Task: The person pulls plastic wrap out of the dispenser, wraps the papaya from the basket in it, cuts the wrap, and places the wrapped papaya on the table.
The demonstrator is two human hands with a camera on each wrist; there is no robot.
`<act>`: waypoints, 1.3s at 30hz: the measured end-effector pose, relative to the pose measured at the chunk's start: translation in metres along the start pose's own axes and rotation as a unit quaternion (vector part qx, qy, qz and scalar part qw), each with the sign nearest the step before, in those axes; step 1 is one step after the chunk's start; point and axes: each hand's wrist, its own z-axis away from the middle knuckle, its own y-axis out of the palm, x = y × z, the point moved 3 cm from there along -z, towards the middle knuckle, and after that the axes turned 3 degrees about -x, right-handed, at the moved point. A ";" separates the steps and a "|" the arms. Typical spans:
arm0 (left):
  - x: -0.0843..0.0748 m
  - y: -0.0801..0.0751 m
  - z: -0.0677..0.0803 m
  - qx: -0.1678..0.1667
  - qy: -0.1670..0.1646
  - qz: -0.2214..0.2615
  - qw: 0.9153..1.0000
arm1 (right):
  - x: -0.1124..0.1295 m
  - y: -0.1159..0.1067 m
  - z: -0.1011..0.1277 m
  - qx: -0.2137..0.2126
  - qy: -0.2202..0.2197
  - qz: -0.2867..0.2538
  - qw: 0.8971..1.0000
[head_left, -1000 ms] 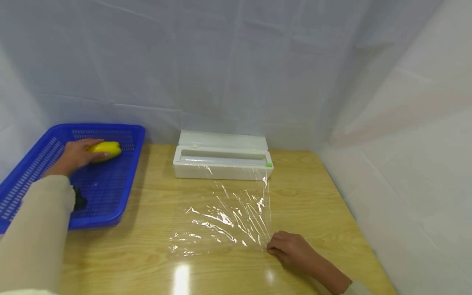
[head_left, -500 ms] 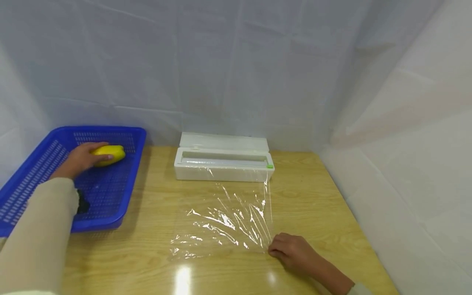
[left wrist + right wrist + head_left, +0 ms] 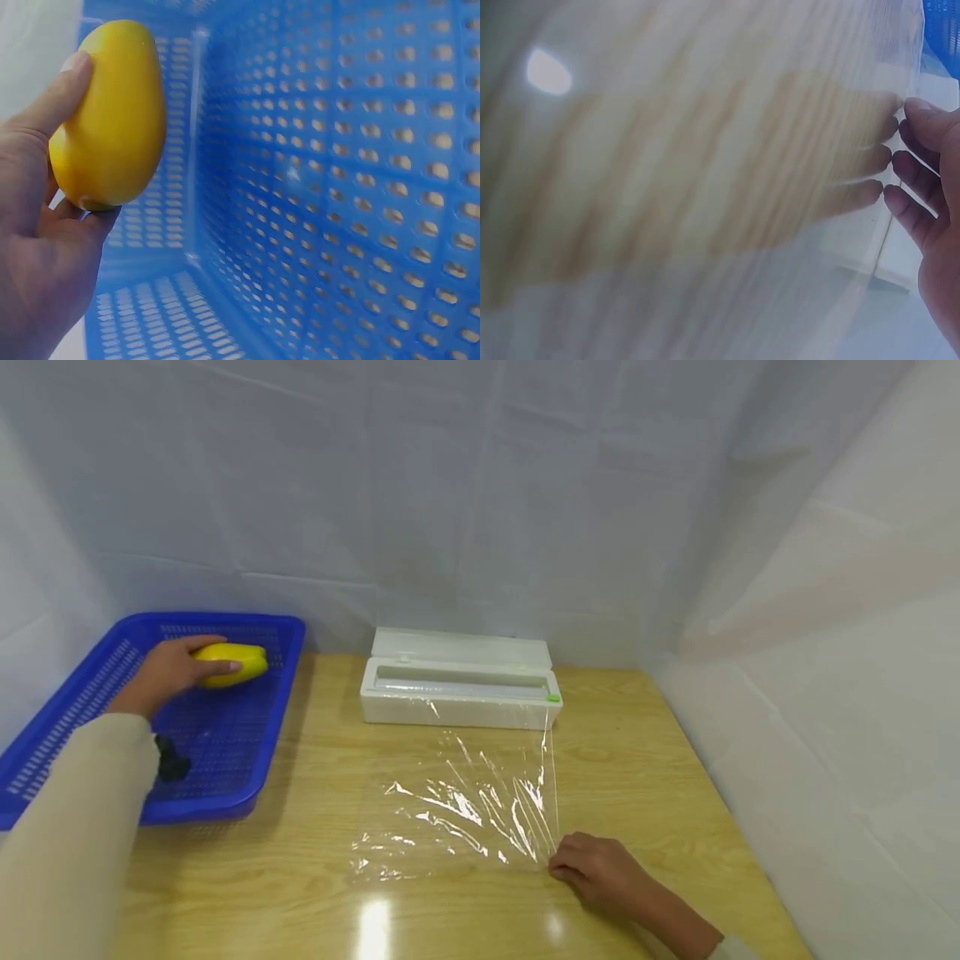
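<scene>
Yellow mango [image 3: 228, 662] held in the left hand's [image 3: 161, 672] grip inside the blue basket [image 3: 262, 752].

The mango sits in the grip of the left hand, thumb on 1 side and fingers curled around the other, just above the perforated floor of the basket; in the left wrist view the mango [image 3: 109, 116] stands upright against the palm [image 3: 37, 255]. To the right of this grip, well apart on the desk [image 3: 637, 752], the white film dispenser box [image 3: 459, 681] lies open, and a sheet of clear plastic film [image 3: 465, 802] runs from it toward the person. The right hand [image 3: 600, 872] rests on the desk at the near right corner of the film, its fingers curled and the fingertips [image 3: 900, 199] touching the film edge; whether they pinch it I cannot tell.
</scene>
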 end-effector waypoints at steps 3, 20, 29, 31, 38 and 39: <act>-0.011 -0.006 0.002 -0.008 0.017 -0.018 1.000 | 0.000 0.000 0.001 0.002 -0.002 0.001 1.000; -0.119 -0.012 0.041 -0.080 0.079 0.047 0.993 | 0.004 -0.004 -0.001 0.000 0.000 0.007 1.000; -0.195 0.044 0.083 -0.074 0.140 0.095 0.983 | 0.003 -0.003 -0.004 -0.005 -0.012 0.016 1.000; -0.206 0.059 0.088 -0.068 0.161 0.099 0.980 | 0.003 -0.001 -0.005 -0.009 -0.021 0.017 1.000; -0.238 0.107 0.096 -0.022 0.201 0.126 0.971 | 0.004 0.003 -0.006 -0.010 -0.026 0.028 0.999; -0.241 0.113 0.097 -0.016 0.202 0.137 0.970 | 0.004 0.003 -0.006 -0.007 -0.023 0.030 0.999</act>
